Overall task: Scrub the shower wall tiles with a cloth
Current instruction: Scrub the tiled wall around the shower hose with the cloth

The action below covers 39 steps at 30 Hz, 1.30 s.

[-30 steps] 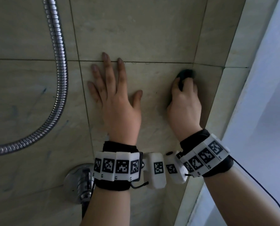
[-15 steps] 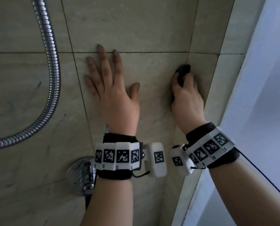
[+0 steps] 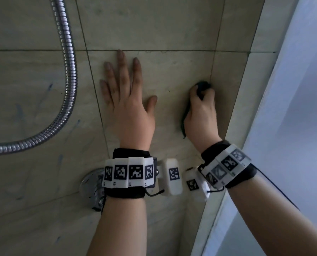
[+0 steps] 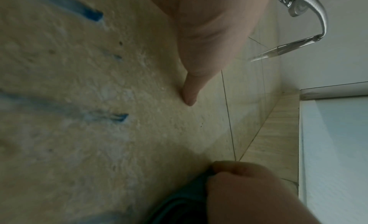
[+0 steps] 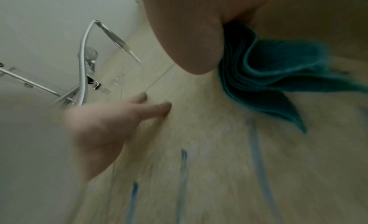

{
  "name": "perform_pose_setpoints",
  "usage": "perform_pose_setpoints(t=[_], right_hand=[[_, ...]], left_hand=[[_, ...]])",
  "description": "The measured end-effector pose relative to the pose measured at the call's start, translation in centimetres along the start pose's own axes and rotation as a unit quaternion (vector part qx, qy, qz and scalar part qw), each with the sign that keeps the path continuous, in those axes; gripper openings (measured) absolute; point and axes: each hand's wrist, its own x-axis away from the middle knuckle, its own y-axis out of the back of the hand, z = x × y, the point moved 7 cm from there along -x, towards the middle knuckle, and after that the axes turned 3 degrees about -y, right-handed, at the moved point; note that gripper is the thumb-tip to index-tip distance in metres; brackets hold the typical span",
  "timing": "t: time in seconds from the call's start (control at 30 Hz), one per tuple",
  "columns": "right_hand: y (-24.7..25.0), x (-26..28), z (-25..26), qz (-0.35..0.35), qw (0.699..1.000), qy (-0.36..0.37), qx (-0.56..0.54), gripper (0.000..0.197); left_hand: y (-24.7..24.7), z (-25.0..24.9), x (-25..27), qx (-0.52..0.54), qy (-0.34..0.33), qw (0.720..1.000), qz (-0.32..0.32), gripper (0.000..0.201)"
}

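Note:
Beige wall tiles (image 3: pixel 165 26) fill the head view. My left hand (image 3: pixel 124 93) lies flat on the wall, fingers spread and straight. My right hand (image 3: pixel 202 106) grips a bunched dark teal cloth (image 3: pixel 202 85) and presses it on the tile beside the vertical grout line near the corner. In the right wrist view the teal cloth (image 5: pixel 268 73) bulges out below the palm against the wall, with the left hand (image 5: pixel 111 117) further along. The left wrist view shows my thumb (image 4: pixel 191 92) on the tile and the right hand (image 4: pixel 244 188) holding the cloth (image 4: pixel 185 200).
A chrome shower hose (image 3: pixel 67 74) curves down the wall on the left. A chrome valve (image 3: pixel 93 187) sits on the wall under my left wrist. Blue streaks (image 5: pixel 183 161) mark the tile. A pale frosted panel (image 3: pixel 301 126) closes off the right side past the corner.
My right hand has slid the cloth down the tile, away from the horizontal grout line. The left hand stays flat in place.

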Motion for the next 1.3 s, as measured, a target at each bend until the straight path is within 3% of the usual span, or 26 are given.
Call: perform_pose_setpoints(t=[0.17,0.33,0.57,0.83,1.03,1.13,1.3], right_hand=[[0.2,-0.1,0.8,-0.03,0.998,0.054,-0.006,0.054],[-2.0,4.4,2.1,0.06,0.991,0.118,0.03,0.053],[1.1,-2.5,-0.8,-0.038,0.998,-0.008,0.042,0.055],[-1.6,2.8,2.0,0.021,0.992,0.118,0.033,0.049],[2.5,-4.4,0.6,-0.041,0.998,0.018,0.036,0.056],[2.7,-5.7,0.4,-0.051,0.998,-0.011,0.039,0.056],[-1.4,1.8,2.7,-0.061,0.983,0.151,0.085,0.055]], left_hand=[[0.1,0.1,0.1,-0.005,-0.012,1.0,0.001,0.081],[-0.1,0.0,0.1,-0.008,-0.008,1.0,-0.005,0.081],[-0.2,-0.1,0.1,-0.002,-0.003,1.0,-0.008,0.081],[-0.2,-0.2,0.1,-0.002,-0.002,1.0,-0.01,0.081],[-0.2,0.0,0.1,0.007,-0.007,1.0,-0.002,0.08],[-0.2,0.1,0.1,0.005,-0.009,1.0,-0.003,0.079],[-0.6,0.0,0.3,-0.018,-0.014,1.0,-0.009,0.077]])
